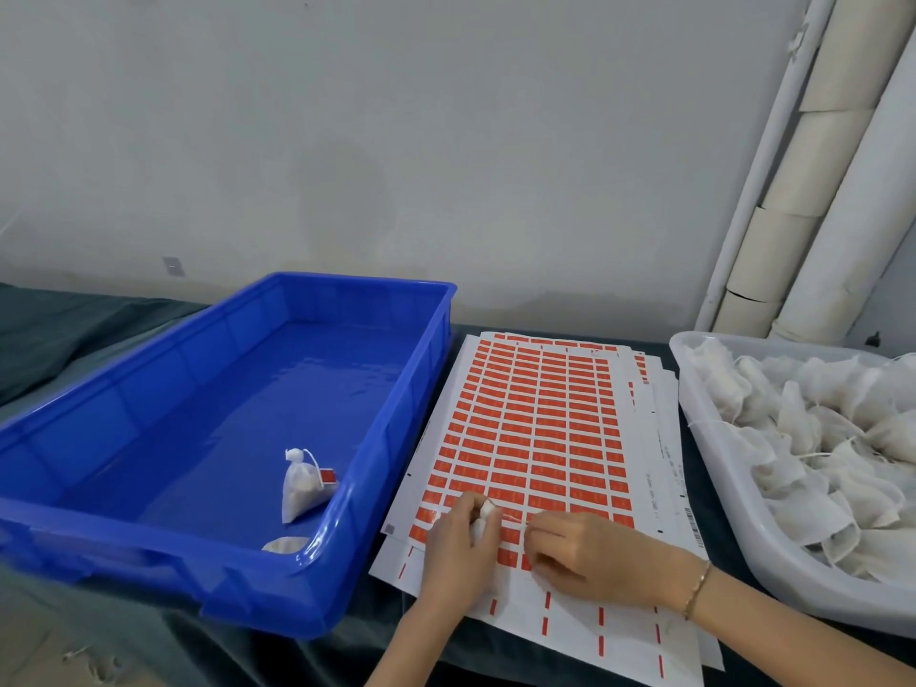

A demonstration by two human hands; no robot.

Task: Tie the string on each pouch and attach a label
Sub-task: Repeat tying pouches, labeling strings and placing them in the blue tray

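Observation:
My left hand (458, 547) grips a small white pouch (483, 518) over the near end of a sheet of red labels (535, 428). A thin string runs from the pouch to my right hand (585, 552), whose fingers pinch it just above the sheet. A finished pouch (302, 488) with a tied neck and a red label lies in the near right corner of the blue tray (148, 533). Another pouch (285, 544) shows partly behind the tray's near rim.
A clear plastic bin (743, 518) at the right holds several untied white pouches (818, 438). More label sheets lie stacked under the top one. Dark cloth covers the table. White pipes (803, 200) stand against the wall at the back right.

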